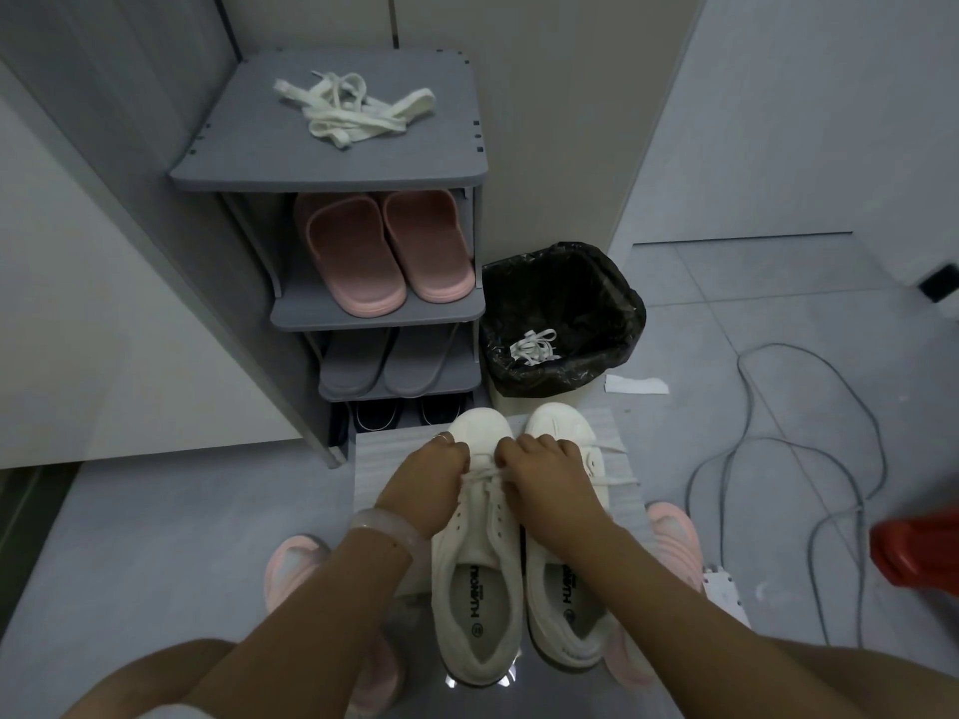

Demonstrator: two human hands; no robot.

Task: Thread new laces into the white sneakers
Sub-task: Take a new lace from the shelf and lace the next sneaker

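Two white sneakers stand side by side on a pale mat (373, 459), toes pointing away from me. My left hand (428, 480) and my right hand (547, 477) sit over the front eyelets of the left sneaker (480, 578), fingers curled on a white lace (485, 477) that crosses its lowest eyelets. The right sneaker (563, 599) has a lace end (615, 481) trailing off its right side. A loose pile of cream laces (353, 109) lies on top of the grey shoe rack (332, 171).
The rack holds pink slippers (384, 251), grey slippers and dark shoes. A black-lined bin (560, 319) with white laces inside stands right of it. Grey cables (809, 459) loop on the floor at right, near a red object (916, 555). My feet wear pink slippers.
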